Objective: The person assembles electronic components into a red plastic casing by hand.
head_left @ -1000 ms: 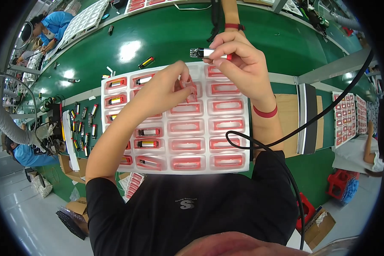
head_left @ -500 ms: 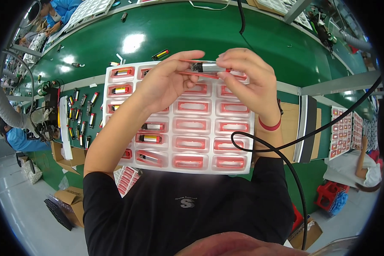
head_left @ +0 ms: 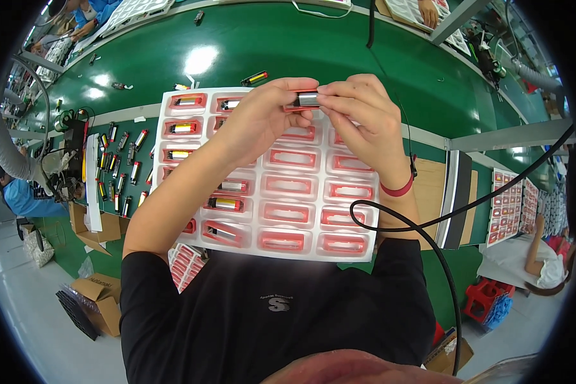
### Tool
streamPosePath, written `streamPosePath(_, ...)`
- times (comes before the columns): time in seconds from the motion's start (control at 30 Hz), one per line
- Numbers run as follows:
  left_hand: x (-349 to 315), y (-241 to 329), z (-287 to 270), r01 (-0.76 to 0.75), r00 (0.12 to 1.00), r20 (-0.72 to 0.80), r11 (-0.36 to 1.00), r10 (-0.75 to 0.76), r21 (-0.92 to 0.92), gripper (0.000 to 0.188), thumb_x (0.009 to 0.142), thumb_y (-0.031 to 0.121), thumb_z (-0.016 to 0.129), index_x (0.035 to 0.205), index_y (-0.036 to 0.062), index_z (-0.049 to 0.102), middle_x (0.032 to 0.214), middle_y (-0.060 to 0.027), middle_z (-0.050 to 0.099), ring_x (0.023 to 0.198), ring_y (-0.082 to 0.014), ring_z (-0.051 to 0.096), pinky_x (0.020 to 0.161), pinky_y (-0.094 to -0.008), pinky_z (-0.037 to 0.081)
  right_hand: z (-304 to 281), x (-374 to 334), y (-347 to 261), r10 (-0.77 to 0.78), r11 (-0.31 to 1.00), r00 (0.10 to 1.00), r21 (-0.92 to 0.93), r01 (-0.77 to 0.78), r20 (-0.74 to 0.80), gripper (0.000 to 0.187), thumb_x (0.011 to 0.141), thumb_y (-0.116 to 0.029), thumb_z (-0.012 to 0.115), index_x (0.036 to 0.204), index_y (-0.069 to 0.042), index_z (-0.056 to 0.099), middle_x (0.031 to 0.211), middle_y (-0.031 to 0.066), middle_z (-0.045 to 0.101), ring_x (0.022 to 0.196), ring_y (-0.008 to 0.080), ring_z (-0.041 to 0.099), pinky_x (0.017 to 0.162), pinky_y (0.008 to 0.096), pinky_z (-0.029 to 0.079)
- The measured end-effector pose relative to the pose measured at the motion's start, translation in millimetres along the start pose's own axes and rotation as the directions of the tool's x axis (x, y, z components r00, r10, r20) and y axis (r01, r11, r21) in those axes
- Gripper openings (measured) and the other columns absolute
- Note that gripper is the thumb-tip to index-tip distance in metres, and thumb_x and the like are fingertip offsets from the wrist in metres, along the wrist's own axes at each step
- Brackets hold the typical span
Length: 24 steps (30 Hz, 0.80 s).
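In front of me, above the far edge of a white tray (head_left: 253,224), both hands hold one small red casing (head_left: 299,109). A silver cylindrical cell (head_left: 308,98) with a dark end lies in it. My left hand (head_left: 256,121) is closed on the casing's left end. The fingers of my right hand (head_left: 370,118) pinch the right end and cover it. Red casings sit in the tray's pockets; those on the right, such as one red frame (head_left: 285,214), show no cell. Several on the left hold cells, including a yellow-and-black cell (head_left: 224,203).
Several loose cells (head_left: 123,165) lie left of the tray, and another loose cell (head_left: 255,79) lies beyond it. A black cable (head_left: 422,225) loops over the tray's right side. Cardboard (head_left: 431,185) and a metal post (head_left: 512,136) stand at right. Co-workers sit around the green bench (head_left: 288,45).
The silver cell, formerly tilted partly out of the casing, now sits lower between its sides. My hands have come closer together. The view has shifted slightly.
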State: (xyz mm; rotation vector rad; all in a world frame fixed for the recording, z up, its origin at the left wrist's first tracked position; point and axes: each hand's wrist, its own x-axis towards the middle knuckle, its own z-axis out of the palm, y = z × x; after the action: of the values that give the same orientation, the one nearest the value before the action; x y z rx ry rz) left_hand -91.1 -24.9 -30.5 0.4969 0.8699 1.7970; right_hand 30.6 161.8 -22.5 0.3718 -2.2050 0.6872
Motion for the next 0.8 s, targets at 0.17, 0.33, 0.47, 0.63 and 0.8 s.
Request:
streamPosePath(0.17,1,-9,6,-0.028,0.995,-0.079,0.955,0.054,0.295,0.038,0.105,0.006,0.052,0.142,-0.002,0.052,0.12,-0.0085,0.064,0.098,-0.0147,0.061,0.093,-0.0313,0.052,-7,6,-7,0.063,0.998,0.998,0.023,-0.063,-0.009,0.025,0.083,0.0,0.073,0.108,-0.003,0.073,0.112,0.0096,0.071,0.096,0.0281,0.067,0.085,0.0356,0.055)
streamPosePath(0.33,-1,-3,8,-0.081,0.992,-0.052,0.885,0.117,0.458,0.038,0.105,0.008,0.052,0.142,-0.0009,0.052,0.113,-0.0066,0.065,0.095,-0.0114,0.062,0.091,-0.029,0.053,-11,-5,1,0.359,0.875,0.923,0.296,-0.384,0.136,0.025,0.088,-0.002,0.073,0.113,0.001,0.071,0.113,0.0148,0.069,0.099,0.0235,0.07,0.087,0.0299,0.057)
streamPosePath(0.47,3,2,12,-0.068,0.991,-0.087,0.942,0.101,0.327,0.04,0.106,0.008,0.053,0.144,0.0002,0.051,0.108,-0.0049,0.067,0.095,-0.0106,0.062,0.091,-0.0284,0.053,-5,-5,7,0.539,0.611,0.819,0.579,-0.54,0.195,0.028,0.088,-0.003,0.075,0.116,0.002,0.07,0.112,0.0127,0.069,0.093,0.0186,0.07,0.082,0.0277,0.057)
streamPosePath(0.63,-1,10,4,-0.19,0.952,0.047,0.464,0.301,0.865,0.038,0.101,0.005,0.059,0.138,0.0003,0.056,0.111,-0.0115,0.067,0.093,-0.0193,0.065,0.089,-0.0322,0.054,-4,-3,7,0.4,0.828,0.911,0.384,-0.408,0.103,0.029,0.089,-0.001,0.072,0.117,0.002,0.069,0.111,0.0122,0.07,0.091,0.0196,0.069,0.078,0.029,0.056)
streamPosePath(0.8,-11,4,3,-0.386,0.802,0.361,-0.047,0.476,0.921,0.04,0.089,-0.006,0.063,0.128,-0.0001,0.061,0.108,-0.0191,0.064,0.098,-0.0397,0.063,0.09,-0.0441,0.054,7,-4,-10,0.232,0.965,0.969,0.104,-0.24,0.078,0.028,0.087,0.003,0.068,0.115,0.0,0.066,0.11,0.0175,0.069,0.094,0.0331,0.07,0.081,0.0376,0.059)
